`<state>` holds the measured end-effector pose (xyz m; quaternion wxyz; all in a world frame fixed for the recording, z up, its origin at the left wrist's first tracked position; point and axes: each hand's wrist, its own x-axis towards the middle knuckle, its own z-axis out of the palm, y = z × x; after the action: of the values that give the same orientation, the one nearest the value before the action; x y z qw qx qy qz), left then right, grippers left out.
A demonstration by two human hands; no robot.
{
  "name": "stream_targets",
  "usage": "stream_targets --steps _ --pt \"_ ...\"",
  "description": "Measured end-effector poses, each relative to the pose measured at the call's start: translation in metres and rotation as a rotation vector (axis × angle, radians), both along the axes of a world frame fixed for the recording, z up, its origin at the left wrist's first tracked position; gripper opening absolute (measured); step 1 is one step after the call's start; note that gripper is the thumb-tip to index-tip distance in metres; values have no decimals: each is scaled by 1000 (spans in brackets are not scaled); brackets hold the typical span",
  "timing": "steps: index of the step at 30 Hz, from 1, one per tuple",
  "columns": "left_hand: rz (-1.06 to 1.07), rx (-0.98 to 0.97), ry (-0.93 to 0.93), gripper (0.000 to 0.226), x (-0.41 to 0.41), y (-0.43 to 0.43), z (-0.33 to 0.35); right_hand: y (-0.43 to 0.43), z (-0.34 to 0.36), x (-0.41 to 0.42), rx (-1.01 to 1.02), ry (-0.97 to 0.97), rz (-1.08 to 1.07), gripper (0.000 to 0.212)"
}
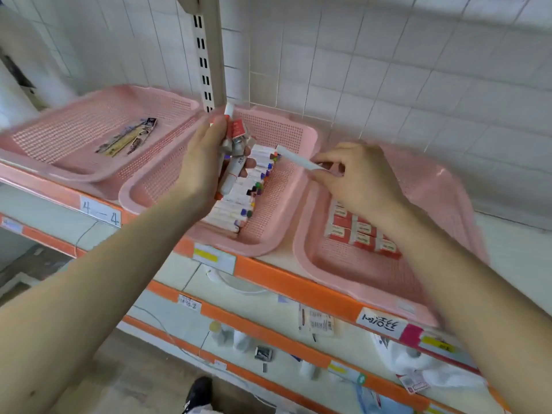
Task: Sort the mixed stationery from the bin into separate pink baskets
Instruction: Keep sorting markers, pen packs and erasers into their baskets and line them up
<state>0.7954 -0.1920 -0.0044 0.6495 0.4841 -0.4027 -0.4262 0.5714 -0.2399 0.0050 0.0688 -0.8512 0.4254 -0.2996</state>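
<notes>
Head view: white marker (298, 159) juts left from my right hand (358, 180), pinched in its fingertips, far tip just above the marker row (242, 201) in the middle pink basket (286, 130); my left hand (203, 162) clutches a bundle of pens (234, 150).

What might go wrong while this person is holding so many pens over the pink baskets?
1. The left hand grips a bundle of pens and a red packet together; one could slip and land in the wrong basket or off the shelf.
2. The right hand pinches a single pen by its end; sliding it in might nudge the row of pens in the middle basket out of line.
</notes>
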Motion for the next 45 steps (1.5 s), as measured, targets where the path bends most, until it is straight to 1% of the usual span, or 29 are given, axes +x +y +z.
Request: stream_targets --steps 2,6,10,13,15,18,21,24,28,30,32,34,36,38,41,45 --pt "-40 4 -11 43 28 -14 2 -8 -1 28 17 -5 -24 26" --pt "-181 -17 -45 31 83 -39 9 -23 -4 83 8 48 -71 22" --pt "-214 -14 -134 29 119 -62 8 -30 -11 124 54 103 -130 17" --pt "-263 -5 -139 31 136 -77 7 -35 -19 146 107 150 -183 20" --pt "-270 32 -125 31 143 -83 4 -38 -22 158 163 239 -210 23" --pt "-323 35 -114 29 147 -86 -2 -38 -26 172 221 391 -208 24" --pt "-331 55 -68 25 149 -86 -5 -33 -32 183 277 458 -200 26" --pt "-324 77 -69 28 151 -88 -7 -30 -40 188 293 475 -242 28" --pt "-353 95 -121 18 152 -88 -7 -28 -47 194 351 445 -284 30" --pt "-364 111 -99 15 153 -87 -5 -25 -43 193 363 415 -307 32" --pt "-370 117 -89 16 153 -85 -4 -21 -37 188 330 400 -367 27" --pt "-377 112 -115 16 153 -84 -3 -17 -31 182 323 476 -474 21" --pt "-385 98 -125 17 152 -81 -1 -13 -27 180 459 602 -553 24" --pt "-393 86 -102 17 150 -79 -1 -10 -26 182 642 642 -556 28" --pt "-397 85 -108 19 148 -77 0 -7 -28 184 774 600 -489 30" --pt "-403 76 -142 19 147 -75 -1 -5 -30 186 817 499 -481 35"
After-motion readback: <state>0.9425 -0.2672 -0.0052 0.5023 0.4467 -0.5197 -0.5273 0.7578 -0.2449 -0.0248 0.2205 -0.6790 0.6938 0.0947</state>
